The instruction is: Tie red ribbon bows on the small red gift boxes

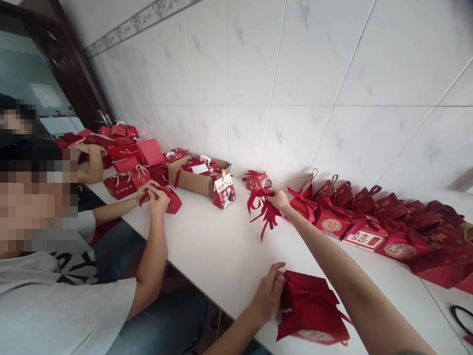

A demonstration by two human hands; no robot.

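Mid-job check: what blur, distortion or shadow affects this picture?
Head view: grout lines on the white marbled wall tiles fan outward, suggesting wide-angle distortion; mosaic squares cover the grey-shirted co-worker's head; strands of the dark-red ribbon bundle at the right hand look soft; shadows on the white table are faint.

White marbled tiles (pixel 244 64) rise behind the white surface (pixel 214 241). A dark doorframe (pixel 70 64) stands at far left.

One carton (pixel 190 182), one ribbon bunch (pixel 271 215), boxes (pixel 308 308) (over twenty)
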